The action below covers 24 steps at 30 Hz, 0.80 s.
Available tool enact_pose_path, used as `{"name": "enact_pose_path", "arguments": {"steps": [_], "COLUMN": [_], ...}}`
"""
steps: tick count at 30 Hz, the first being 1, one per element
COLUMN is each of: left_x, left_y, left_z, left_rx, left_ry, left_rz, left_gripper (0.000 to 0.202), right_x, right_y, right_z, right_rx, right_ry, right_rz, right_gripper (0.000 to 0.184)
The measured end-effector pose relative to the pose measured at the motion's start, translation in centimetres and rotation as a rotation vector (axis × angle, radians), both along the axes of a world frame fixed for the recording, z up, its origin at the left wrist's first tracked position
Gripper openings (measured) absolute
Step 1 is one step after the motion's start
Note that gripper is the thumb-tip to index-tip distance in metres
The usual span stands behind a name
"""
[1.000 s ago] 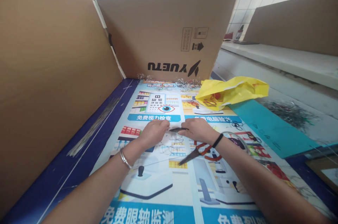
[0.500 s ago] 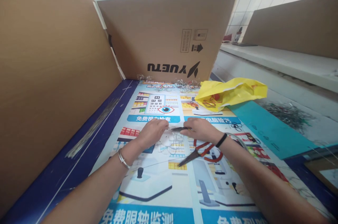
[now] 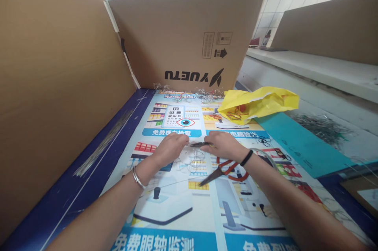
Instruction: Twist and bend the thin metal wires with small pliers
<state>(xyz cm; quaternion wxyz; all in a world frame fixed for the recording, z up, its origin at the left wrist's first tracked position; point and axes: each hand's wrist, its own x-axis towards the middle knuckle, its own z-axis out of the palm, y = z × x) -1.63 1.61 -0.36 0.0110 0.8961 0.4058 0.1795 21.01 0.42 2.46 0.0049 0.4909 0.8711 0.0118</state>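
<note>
My left hand (image 3: 173,147), with a silver bangle above its wrist, pinches a thin wire (image 3: 188,144) between thumb and fingers. Facing it, my right hand (image 3: 223,144) is closed around small pliers (image 3: 199,145), whose dark jaws point left and meet the wire close to my left fingertips. Their handles are mostly hidden in my palm. Below the hands, several loops of thin wire (image 3: 190,161) lie over the printed sheet. Red-handled scissors (image 3: 218,174) rest under my right wrist, blades toward the lower left.
A yellow bag (image 3: 260,103) lies open at the back right, beside a turquoise sheet (image 3: 298,144). Straight wires (image 3: 103,142) lie along the left side. A heap of wire pieces (image 3: 321,129) is at the right. Cardboard panels (image 3: 183,38) stand behind and left.
My right hand and the pliers have shifted very slightly left, the jaws still at the wire. My left hand has stayed nearly in place.
</note>
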Motion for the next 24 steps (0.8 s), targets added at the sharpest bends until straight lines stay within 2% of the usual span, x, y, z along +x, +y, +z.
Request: {"name": "enact_pose_path", "arguments": {"steps": [9,19,24], "left_x": [-0.1,0.0,-0.1], "left_y": [0.2,0.1,0.1], "left_z": [0.5,0.9,1.2], "left_rx": [0.005,-0.059,-0.034], "left_ry": [-0.087,-0.213,-0.265], "left_rz": [-0.133,-0.131,-0.169], "left_gripper": [0.016,0.016,0.016], "right_x": [0.0,0.0,-0.1], "right_y": [0.0,-0.1,-0.3], "right_z": [0.2,-0.1,-0.2], "right_rx": [0.046,0.105,0.116], "right_ry": [0.018,0.05,0.032], "right_rz": [0.043,0.088,0.08], "right_gripper": [0.045,0.043,0.045]}}
